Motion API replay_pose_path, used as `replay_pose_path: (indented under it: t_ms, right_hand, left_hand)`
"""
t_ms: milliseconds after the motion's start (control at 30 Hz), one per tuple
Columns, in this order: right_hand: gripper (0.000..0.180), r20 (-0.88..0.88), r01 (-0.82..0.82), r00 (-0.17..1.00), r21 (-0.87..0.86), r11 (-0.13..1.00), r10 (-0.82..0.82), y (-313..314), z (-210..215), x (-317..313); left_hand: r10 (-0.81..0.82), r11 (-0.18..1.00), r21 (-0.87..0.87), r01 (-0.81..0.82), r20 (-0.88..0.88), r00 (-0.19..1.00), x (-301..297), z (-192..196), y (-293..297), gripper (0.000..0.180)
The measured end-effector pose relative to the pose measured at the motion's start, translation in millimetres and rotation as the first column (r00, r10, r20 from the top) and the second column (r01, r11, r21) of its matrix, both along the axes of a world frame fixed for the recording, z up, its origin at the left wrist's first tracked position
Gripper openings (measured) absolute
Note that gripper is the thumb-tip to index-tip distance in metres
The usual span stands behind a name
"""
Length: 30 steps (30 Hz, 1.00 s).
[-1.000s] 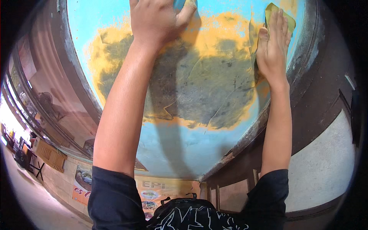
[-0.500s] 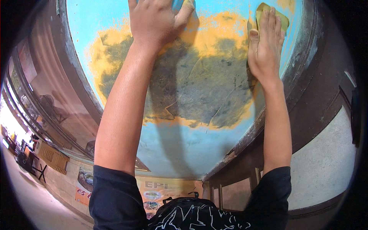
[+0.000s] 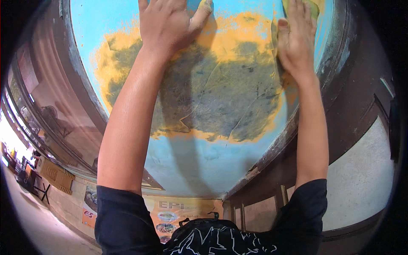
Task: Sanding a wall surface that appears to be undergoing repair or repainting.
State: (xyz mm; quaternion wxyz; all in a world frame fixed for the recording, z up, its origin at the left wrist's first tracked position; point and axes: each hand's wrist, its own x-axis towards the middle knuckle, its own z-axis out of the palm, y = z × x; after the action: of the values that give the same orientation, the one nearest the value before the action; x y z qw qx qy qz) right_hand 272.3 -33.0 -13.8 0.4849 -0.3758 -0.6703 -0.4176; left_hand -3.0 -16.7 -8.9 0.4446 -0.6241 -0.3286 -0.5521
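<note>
My right hand (image 3: 297, 51) is flat against a yellow-green sheet of sandpaper (image 3: 315, 9) and presses it to the upper right of a blue-painted panel (image 3: 242, 159). The sheet's top is cut off by the picture's upper edge. My left hand (image 3: 165, 27) rests on the same panel, farther left, thumb spread out and fingertips out of view. Between and below the hands spreads a worn grey-brown patch (image 3: 238, 93) with an orange border (image 3: 250, 21). A yellowish smear shows on the left thumb's tip.
A dark frame (image 3: 335, 63) borders the panel on the right. On the left stand glazed panes with a pinkish curtain (image 3: 63, 80). Stacked tan plastic chairs (image 3: 57, 175) are at lower left. A printed orange banner (image 3: 165, 212) hangs below the panel.
My right hand has slid upward on the panel with the sandpaper, so less of the sheet shows. The left hand appears a little farther left and higher, still against the panel.
</note>
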Motion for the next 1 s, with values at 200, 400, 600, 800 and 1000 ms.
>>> replay_pose_path:
  t_ms: [200,400,600,800,1000]
  right_hand:
    - [0.059,-0.032,0.014,0.999,0.053,0.999,-0.012,4,-1,1]
    - [0.064,0.0,0.079,0.997,0.014,0.997,-0.079,-3,-1,-15]
    - [0.065,-0.078,0.009,0.997,0.012,1.0,-0.008,19,7,16]
    - [0.068,0.02,0.013,1.0,-0.057,0.998,-0.012,3,-47,-1]
    - [0.068,-0.06,-0.004,0.998,-0.021,1.0,0.003,19,18,33]
  left_hand:
    - [0.009,1.0,-0.024,-0.009,0.007,1.0,-14,1,-18,0.059]
    - [-0.002,1.0,0.001,0.002,0.003,1.0,-17,-9,-15,0.059]
    - [0.008,1.0,0.006,-0.008,-0.005,1.0,5,-6,9,0.058]
    - [0.01,1.0,-0.008,-0.01,-0.014,1.0,7,-5,7,0.057]
    - [-0.016,1.0,0.004,0.016,-0.001,1.0,11,-4,7,0.056]
